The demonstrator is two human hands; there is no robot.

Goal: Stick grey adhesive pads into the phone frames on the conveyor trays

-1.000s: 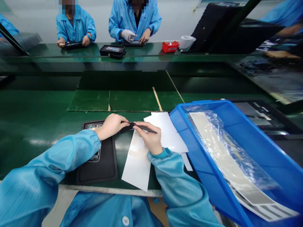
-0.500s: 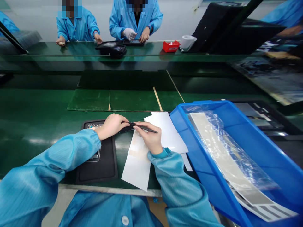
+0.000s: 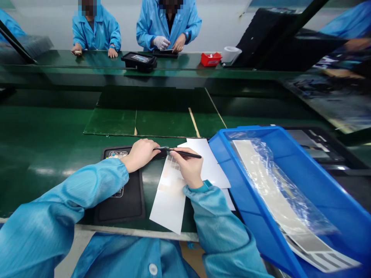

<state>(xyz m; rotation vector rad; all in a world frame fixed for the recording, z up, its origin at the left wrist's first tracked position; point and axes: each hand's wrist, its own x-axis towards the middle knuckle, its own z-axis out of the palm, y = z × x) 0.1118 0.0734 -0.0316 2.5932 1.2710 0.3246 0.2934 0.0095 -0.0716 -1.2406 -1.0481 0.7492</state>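
My right hand (image 3: 190, 166) grips black tweezers (image 3: 189, 154), their tip pointing left toward my left hand. Fingers closed, my left hand (image 3: 141, 155) pinches a dark flat part (image 3: 161, 154) just beyond the tweezers' tip; its exact kind is unclear. A small light piece shows near the tip. Under my left forearm lies a black tray (image 3: 131, 200) carrying an opened phone (image 3: 118, 192) with its circuitry showing, partly covered by my sleeve. Below my right hand is a white sheet (image 3: 166, 204) with small pale rectangular stickers at its upper end.
To the right stands a blue bin (image 3: 237, 185) with long strips (image 3: 278, 197) and clear plastic inside. More white paper (image 3: 210, 162) lies beside it. Across the bench, co-workers in blue coats sit near a black tray (image 3: 140, 61) and a red box (image 3: 211, 59).
The tweezers and my right hand have shifted slightly right, and a small light piece now shows near the tip. Across the bench, one co-worker's hand has drawn back from the black tray.
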